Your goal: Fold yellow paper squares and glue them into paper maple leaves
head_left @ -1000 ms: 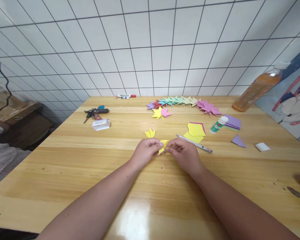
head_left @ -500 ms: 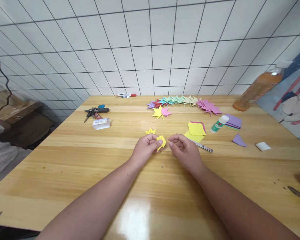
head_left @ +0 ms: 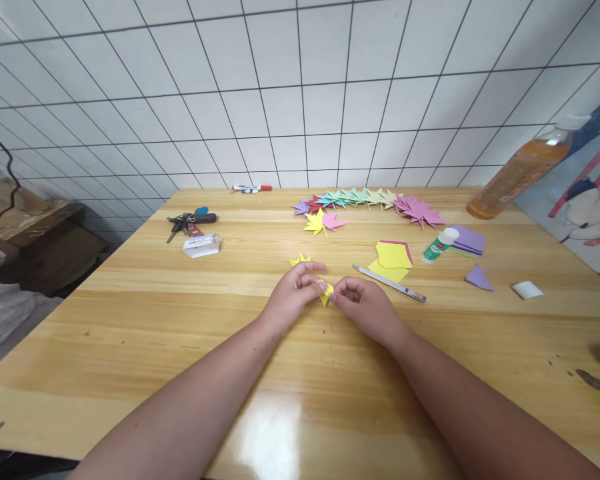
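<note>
Closing the gap since the earlier frame, my right hand [head_left: 369, 305] now seems to pinch the right edge of the yellow paper [head_left: 329, 291], which my left hand [head_left: 289, 298] grips by thumb and fingers over the table [head_left: 130, 320], left of the knife [head_left: 390, 283], probably keeping its small, pointed folds from springing open.

The hands [head_left: 291, 298] partly hide the folded yellow paper [head_left: 325, 295]; the right edge cuts off the illustrated panel [head_left: 593, 200].
</note>
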Demonstrator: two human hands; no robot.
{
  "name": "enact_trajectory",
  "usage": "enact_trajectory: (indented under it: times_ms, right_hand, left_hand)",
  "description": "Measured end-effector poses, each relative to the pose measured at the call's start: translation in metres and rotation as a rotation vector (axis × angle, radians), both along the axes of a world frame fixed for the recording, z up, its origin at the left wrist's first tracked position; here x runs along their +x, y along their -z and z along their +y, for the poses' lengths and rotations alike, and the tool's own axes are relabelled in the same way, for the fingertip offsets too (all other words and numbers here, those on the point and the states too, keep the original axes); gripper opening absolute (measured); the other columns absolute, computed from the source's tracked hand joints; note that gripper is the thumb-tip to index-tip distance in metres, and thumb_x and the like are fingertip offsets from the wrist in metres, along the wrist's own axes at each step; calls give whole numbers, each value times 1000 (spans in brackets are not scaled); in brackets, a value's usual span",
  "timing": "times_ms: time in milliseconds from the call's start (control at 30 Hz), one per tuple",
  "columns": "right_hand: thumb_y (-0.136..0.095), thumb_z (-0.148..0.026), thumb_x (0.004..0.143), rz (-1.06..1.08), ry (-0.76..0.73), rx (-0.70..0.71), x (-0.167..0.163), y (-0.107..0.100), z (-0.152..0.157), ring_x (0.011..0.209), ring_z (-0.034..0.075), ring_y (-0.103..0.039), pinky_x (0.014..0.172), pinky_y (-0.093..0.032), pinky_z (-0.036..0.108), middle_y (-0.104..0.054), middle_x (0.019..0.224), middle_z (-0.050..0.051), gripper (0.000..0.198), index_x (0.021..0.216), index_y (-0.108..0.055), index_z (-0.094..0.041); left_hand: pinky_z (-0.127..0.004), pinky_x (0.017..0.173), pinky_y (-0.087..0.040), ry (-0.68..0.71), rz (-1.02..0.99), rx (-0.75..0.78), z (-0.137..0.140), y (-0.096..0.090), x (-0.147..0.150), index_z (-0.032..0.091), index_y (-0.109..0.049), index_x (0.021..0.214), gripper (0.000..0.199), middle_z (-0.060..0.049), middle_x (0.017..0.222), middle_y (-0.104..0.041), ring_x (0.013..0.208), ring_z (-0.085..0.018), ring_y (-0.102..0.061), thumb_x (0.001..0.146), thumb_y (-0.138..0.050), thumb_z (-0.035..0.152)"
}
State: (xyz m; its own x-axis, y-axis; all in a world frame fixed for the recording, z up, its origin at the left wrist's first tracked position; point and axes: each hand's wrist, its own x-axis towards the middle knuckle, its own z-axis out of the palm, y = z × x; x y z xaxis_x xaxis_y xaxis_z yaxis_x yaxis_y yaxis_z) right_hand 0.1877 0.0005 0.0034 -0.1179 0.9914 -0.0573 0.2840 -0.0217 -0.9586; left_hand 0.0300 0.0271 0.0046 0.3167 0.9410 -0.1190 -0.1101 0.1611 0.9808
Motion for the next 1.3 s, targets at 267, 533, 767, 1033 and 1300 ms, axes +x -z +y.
enact_trajectory:
  times_ms: [267, 533, 767, 1033, 1300]
  right_hand:
    - [-55, -33, 75, 34, -46, -23, 5, 0, 2, 52, 9, -46, 47, -38, 20, -54, 62, -3, 16, 69, -58, -19]
    - [-58, -38, 74, 84, 8, -11, 2, 0, 0, 55, 10, -51, 47, -43, 21, -58, 67, 0, 21, 81, -60, -18]
    - [-67, -41, 66, 64, 90, 19, 1, 5, 2, 57, 11, -53, 47, -44, 22, -60, 71, 0, 26, 79, -60, -19]
    - [-68, -38, 66, 216, 17, -54, 6, 3, 4, 48, 9, -46, 47, -40, 21, -51, 51, -5, 22, 67, -59, -18]
    - [-63, -40, 70, 235, -24, -138, 11, -2, 5, 53, 10, -50, 47, -43, 21, -54, 60, -2, 23, 78, -60, -17]
  left_hand:
    - [-21, 57, -40, -69, -12, -7, 0, 1, 2, 14, -64, 78, 25, 1, 60, -60, 54, -9, -53, 62, -74, 29]
    - [-23, 58, -45, -137, 64, 32, 1, -1, 0, 14, -66, 79, 27, -1, 62, -66, 56, -11, -58, 59, -76, 31]
    - [-23, 57, -47, -76, 83, 3, -2, -4, 1, 14, -63, 73, 26, -3, 65, -68, 59, -13, -61, 60, -76, 32]
    - [-23, 59, -44, 9, 185, 125, 1, 0, 0, 14, -63, 71, 24, -2, 66, -65, 60, -12, -58, 62, -74, 33]
    - [-21, 57, -40, -24, 174, 86, 6, 3, -2, 14, -60, 69, 26, 1, 61, -61, 55, -9, -52, 62, -73, 35]
